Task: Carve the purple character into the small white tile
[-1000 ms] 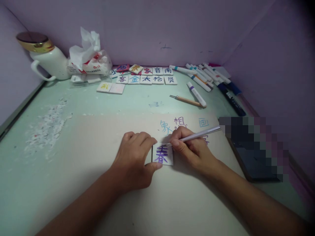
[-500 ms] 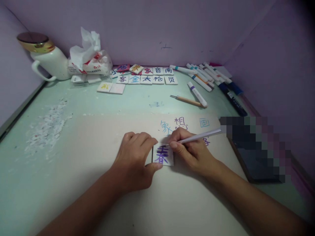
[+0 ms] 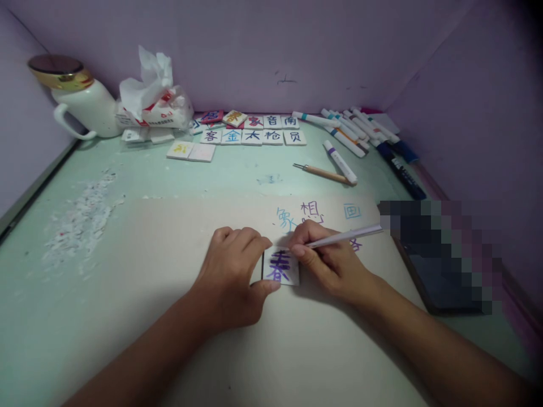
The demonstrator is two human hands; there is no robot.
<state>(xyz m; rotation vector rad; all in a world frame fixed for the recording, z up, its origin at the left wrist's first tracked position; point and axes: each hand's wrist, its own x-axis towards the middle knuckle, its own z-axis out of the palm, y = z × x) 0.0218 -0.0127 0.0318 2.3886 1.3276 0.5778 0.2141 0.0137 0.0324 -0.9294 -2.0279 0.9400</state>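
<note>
A small square white block (image 3: 293,277) with a purple brushed character lies on the beige board. The thumb and fingers of my left hand (image 3: 231,280) grip it at its near and far edges. In my right hand (image 3: 333,265), closed like a writing grip, is a slim silvery pen-shaped craft tool (image 3: 350,233). Its shaft slants up to the right. The working tip is at the upper right of the character, too small and partly hidden by my fingers to make out.
Behind stand lettered blocks (image 3: 252,137), a wooden-handled gouge (image 3: 324,173), a purple-banded marker (image 3: 339,162) and several other markers (image 3: 350,141). White shavings (image 3: 82,217) lie left. A white mug (image 3: 87,107) and tissue pack (image 3: 155,110) are at back left; a dark tablet-like device (image 3: 436,282) lies right.
My right hand and the tool have shifted very slightly at the upper part of the character. My left hand stays on the block, which has not visibly moved.
</note>
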